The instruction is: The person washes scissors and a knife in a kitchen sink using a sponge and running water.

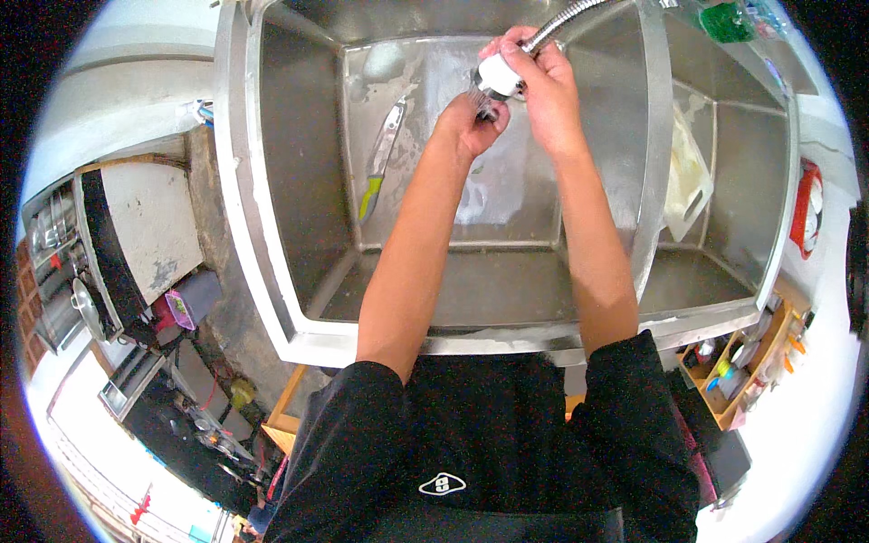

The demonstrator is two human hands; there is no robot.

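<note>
My right hand (543,81) grips a white faucet spray head (499,75) where it joins a flexible metal hose (563,24). Water streams down from the head onto my left hand (475,125), which is curled just below it. Something dark shows by the left fingers; whether they hold it is unclear behind the spray. Both hands are over the left basin of a stainless steel sink (502,285). To the left of my hands, a kitchen knife (385,153) with a green and grey handle lies on the wet basin floor.
A light cutting board (689,180) with a handle slot leans in the right basin, past the metal divider (655,136). A green scouring pad (726,24) sits at the upper right. Wooden shelving (740,366) with dishes stands at the lower right.
</note>
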